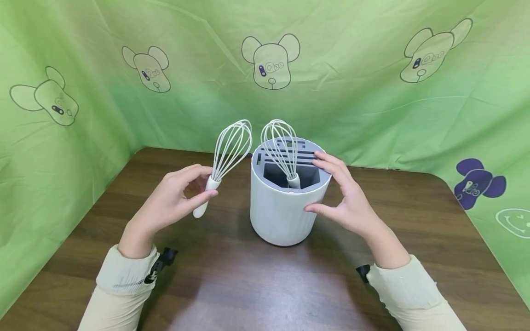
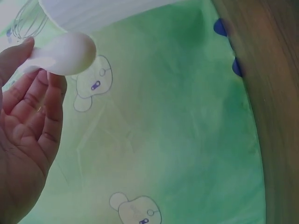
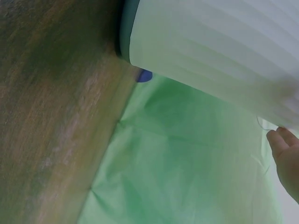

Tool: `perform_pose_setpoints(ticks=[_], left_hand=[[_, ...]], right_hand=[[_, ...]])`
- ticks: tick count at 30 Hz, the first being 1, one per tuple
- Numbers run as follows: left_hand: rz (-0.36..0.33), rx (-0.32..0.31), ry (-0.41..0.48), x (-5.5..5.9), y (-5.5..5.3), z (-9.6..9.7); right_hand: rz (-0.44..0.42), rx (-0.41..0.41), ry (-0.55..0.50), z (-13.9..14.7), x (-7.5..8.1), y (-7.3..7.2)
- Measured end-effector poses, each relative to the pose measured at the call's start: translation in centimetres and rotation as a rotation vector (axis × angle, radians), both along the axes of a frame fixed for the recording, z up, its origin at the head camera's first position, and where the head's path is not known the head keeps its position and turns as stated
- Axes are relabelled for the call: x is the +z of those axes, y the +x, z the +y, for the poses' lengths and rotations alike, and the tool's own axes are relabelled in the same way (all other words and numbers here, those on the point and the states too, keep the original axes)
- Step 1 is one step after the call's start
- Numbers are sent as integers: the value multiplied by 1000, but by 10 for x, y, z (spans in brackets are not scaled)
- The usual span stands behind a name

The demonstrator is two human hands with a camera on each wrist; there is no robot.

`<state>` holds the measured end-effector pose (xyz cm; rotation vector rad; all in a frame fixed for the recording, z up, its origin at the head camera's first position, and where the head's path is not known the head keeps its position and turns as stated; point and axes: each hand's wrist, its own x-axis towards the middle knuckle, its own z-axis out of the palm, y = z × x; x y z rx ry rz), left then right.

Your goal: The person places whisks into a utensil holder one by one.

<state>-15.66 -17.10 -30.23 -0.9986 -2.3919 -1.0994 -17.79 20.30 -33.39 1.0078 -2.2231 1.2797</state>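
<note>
In the head view my left hand (image 1: 173, 196) pinches a white whisk (image 1: 212, 182) near the top of its handle. The whisk stands tilted, wires up, above the table and left of a white utensil holder (image 1: 281, 216). The left wrist view shows the rounded handle end (image 2: 77, 52) beyond the thumb and fingers. A second whisk (image 1: 293, 180) leans in the holder's large front opening, its lower handle hidden inside. My right hand (image 1: 348, 197) rests against the holder's right side, with extended fingers on the grey top rim and the thumb on the front wall.
The holder's grey insert (image 1: 269, 166) has several narrow slots behind the large opening. Everything stands on a dark brown wooden table (image 1: 248, 280). A green cloth (image 1: 339, 115) with printed bear heads hangs behind and at both sides.
</note>
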Motion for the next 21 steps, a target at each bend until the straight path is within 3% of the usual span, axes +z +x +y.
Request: perform_pose_setpoints(ticks=[9,21], left_hand=[[51,-61,125,3,-2,13],[134,-46,265,10,-7,24]], right_hand=[[9,-1,0,0,0,-1],[4,-7,12,1,-1,0]])
